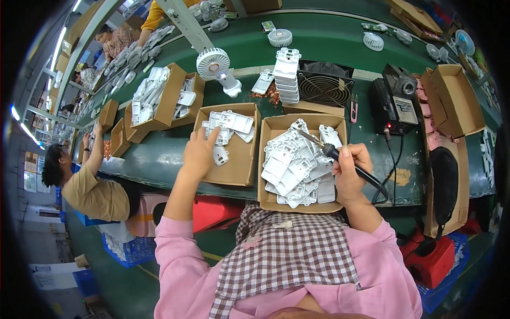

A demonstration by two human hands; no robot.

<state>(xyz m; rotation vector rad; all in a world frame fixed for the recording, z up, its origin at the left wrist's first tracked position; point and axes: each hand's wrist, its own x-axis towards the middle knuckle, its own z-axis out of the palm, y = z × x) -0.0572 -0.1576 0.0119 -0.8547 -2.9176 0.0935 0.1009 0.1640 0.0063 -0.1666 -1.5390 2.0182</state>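
Observation:
My right hand (pixel 350 173) grips a soldering iron (pixel 331 151). Its metal tip points up and left above a cardboard box (pixel 300 208) piled with white plastic housings (pixel 289 162). To the left, my left hand (pixel 200 152) reaches into a second cardboard box (pixel 234 174) with its fingers stretched out. Those fingertips are at a few white plastic housings (pixel 234 122) inside; whether they touch one I cannot tell. Nothing shows held in that hand.
Beyond the boxes stand a white handheld fan (pixel 213 65), a stack of white housings (pixel 287 77) and a black exhaust fan (pixel 325 87). A soldering station (pixel 396 103) and pink-handled tweezers (pixel 354 109) are at right. A co-worker (pixel 95 186) sits at left.

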